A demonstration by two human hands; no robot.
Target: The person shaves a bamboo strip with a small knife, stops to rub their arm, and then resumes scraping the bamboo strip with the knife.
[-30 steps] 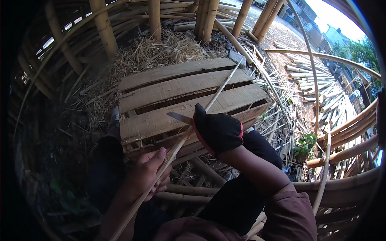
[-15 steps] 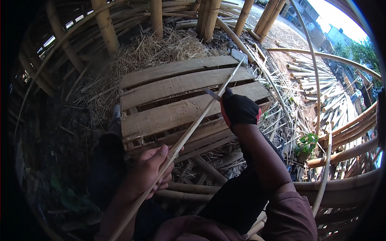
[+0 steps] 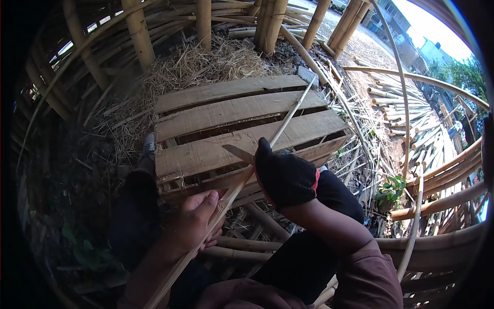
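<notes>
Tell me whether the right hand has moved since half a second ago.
Yes: judged against the wooden crate, the gloved right hand has come back toward the left hand.

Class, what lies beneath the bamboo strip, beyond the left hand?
Mostly a slatted wooden crate, visible on both sides of the bamboo strip. Hidden: the band directly under the strip, the patch behind the gloved right hand, and most of the crate's inside.

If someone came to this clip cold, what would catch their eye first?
Probably the black-gloved right hand at the centre, with a knife whose blade juts left across a long pale strip. Lower left, the bare left hand grips that strip. Beyond them stands a slatted wooden crate, with straw heaped behind it.
</notes>
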